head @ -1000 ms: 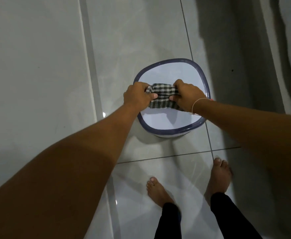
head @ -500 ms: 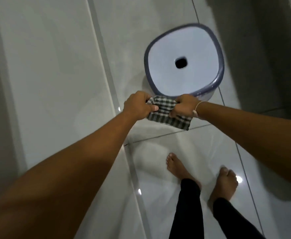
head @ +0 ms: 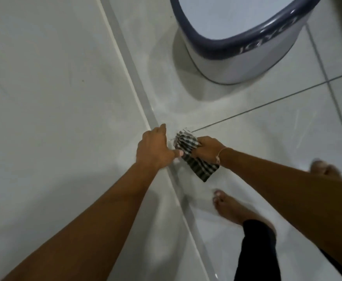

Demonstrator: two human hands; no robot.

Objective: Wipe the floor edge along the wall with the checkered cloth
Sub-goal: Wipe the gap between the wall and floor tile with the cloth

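The green-and-white checkered cloth point(head: 189, 143) is bunched in my right hand point(head: 208, 149), and its loose end hangs down toward the floor. It sits just right of the grey floor edge point(head: 134, 72), the strip that runs diagonally along the white wall point(head: 50, 94). My left hand point(head: 156, 150) lies over that strip beside the cloth. Its fingers are stretched out and its thumb touches the cloth without gripping it.
A white plastic stool with a dark blue rim point(head: 237, 44) stands on the tiled floor point(head: 267, 138) at the upper right, close to the wall edge. My bare feet point(head: 231, 207) are on the tiles below the hands.
The view and both hands have dropped low to the wall base, away from the stool. My left hand has let go of the cloth; only the right hand holds it.
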